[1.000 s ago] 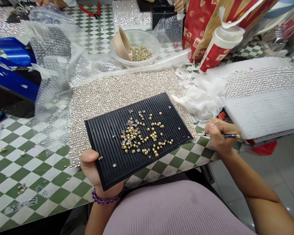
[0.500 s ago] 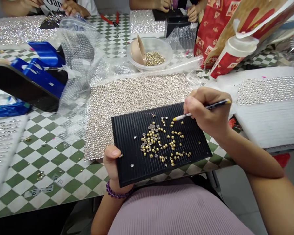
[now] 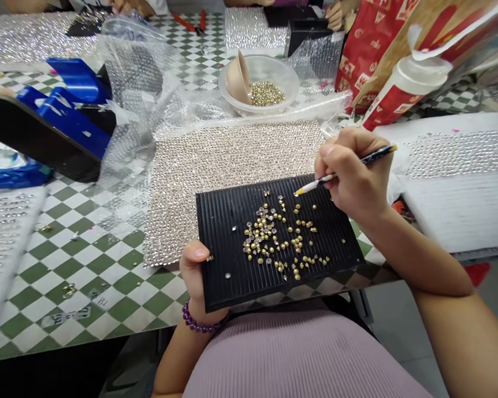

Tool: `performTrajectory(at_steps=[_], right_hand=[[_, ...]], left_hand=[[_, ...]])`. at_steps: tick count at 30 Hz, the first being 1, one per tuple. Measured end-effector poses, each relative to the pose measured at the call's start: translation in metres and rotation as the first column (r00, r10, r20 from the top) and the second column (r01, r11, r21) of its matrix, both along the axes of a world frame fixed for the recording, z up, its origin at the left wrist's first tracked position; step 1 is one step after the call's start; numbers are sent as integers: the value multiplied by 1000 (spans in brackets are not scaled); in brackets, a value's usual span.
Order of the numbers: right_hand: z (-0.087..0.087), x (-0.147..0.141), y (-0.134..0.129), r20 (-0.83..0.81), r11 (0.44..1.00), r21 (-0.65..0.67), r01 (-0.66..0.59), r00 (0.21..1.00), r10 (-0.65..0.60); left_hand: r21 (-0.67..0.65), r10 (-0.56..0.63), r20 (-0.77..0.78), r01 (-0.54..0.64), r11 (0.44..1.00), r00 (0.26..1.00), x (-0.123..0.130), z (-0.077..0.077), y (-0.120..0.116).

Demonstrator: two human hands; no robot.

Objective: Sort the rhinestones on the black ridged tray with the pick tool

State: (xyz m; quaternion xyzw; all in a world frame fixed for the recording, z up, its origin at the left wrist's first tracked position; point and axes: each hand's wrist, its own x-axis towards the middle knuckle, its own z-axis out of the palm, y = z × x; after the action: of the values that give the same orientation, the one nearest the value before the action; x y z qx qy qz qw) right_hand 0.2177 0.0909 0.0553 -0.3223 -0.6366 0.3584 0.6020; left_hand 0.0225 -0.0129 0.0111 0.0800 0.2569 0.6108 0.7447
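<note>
My left hand (image 3: pixel 194 271) grips the left edge of a black ridged tray (image 3: pixel 240 287), thumb on top and the other fingers hidden beneath. Gold-backed rhinestones (image 3: pixel 259 232) lie scattered over the tray, some showing their clear faces. Pinched in my right hand (image 3: pixel 354 168) is a pencil-like picker (image 3: pixel 327 179) with a white and yellow tip. A rhinestone appears to be at that tip, just above the tray's far part. Behind the tray lies a sheet covered in rows of rhinestones (image 3: pixel 232 149).
Beyond the sheet stands a clear plastic bowl (image 3: pixel 290 102) with a beige cup (image 3: pixel 238 80) and more stones. Bubble wrap (image 3: pixel 136 94), a phone (image 3: pixel 37 138) on a blue stand, a paper cup (image 3: pixel 406 91), and red pliers (image 3: pixel 191 23) surround it. Co-workers' hands (image 3: pixel 335 15) show at the far side.
The picker's tip has moved slightly toward the tray's far edge, with a stone now seeming to be on it. The tray sits slightly further right in view.
</note>
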Motion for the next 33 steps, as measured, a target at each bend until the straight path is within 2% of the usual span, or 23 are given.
performTrajectory(at_steps=[3, 12, 16, 21, 24, 28, 30, 33], right_hand=[[0, 3, 6, -119, 999, -35, -13, 993, 9], [-5, 9, 7, -39, 997, 8, 71, 997, -71], [0, 12, 3, -89, 998, 7, 66, 994, -66], [5, 33, -19, -194, 990, -5, 140, 971, -138], [-3, 54, -39, -201, 974, -44, 221, 953, -225], [-19, 73, -54, -180, 943, -108, 316, 926, -331], [-22, 74, -53, -181, 940, -85, 330, 923, -340], [-18, 66, -44, -122, 954, 23, 299, 948, -294]], left_hand=[[-11, -4, 11, 4, 1000, 1000, 0, 3, 0], [-3, 29, 26, -29, 1000, 999, 1, 3, 3], [5, 12, 15, -12, 1000, 1000, -2, -1, 2], [30, 103, -2, -103, 994, 995, -4, -2, 3], [36, 141, -5, -141, 989, 990, -3, 1, 5], [37, 107, -8, -107, 994, 994, -1, 1, 5], [39, 86, -5, -86, 996, 996, -1, -1, 4], [45, 71, 0, -71, 996, 997, -2, -4, 3]])
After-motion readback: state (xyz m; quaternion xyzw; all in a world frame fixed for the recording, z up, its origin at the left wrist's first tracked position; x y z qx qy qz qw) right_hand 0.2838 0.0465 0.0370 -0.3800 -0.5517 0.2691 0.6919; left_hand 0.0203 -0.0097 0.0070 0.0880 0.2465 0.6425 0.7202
